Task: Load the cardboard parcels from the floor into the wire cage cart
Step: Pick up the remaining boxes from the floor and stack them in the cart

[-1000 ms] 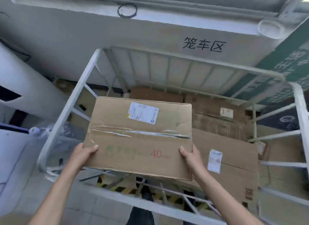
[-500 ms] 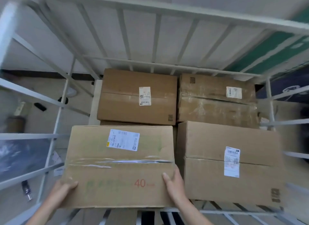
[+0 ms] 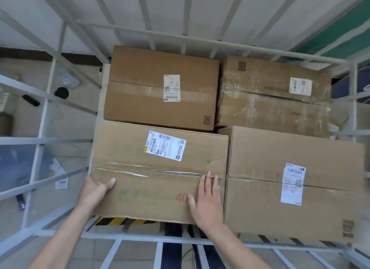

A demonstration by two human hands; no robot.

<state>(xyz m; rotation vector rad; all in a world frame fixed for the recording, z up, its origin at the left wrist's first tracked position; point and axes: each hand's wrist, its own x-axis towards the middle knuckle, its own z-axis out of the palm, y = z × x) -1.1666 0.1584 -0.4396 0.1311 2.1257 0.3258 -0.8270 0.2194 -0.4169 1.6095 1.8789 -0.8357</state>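
Observation:
I look down into the white wire cage cart (image 3: 210, 41). A cardboard parcel printed "40" (image 3: 158, 168), with a white label and a taped seam, lies in the near left of the cart. My left hand (image 3: 94, 190) grips its near left corner, thumb on top. My right hand (image 3: 208, 200) lies flat on its top near the right edge, fingers spread. Three other parcels fill the cart: one at the far left (image 3: 160, 88), a tape-wrapped one at the far right (image 3: 274, 96), a large one at the near right (image 3: 290, 184).
Cage bars (image 3: 40, 140) stand on the left, the near rail (image 3: 140, 236) runs below the parcels. Outside the left bars lie a blue plastic bag (image 3: 18, 164) and small items on the floor. A green sign (image 3: 340, 30) hangs at the upper right. Yellow-black floor tape (image 3: 112, 221) shows under the parcel.
The "40" parcel went from held above the cage rim down into the near left of the cart. My right hand shifted from gripping its edge to lying flat on top.

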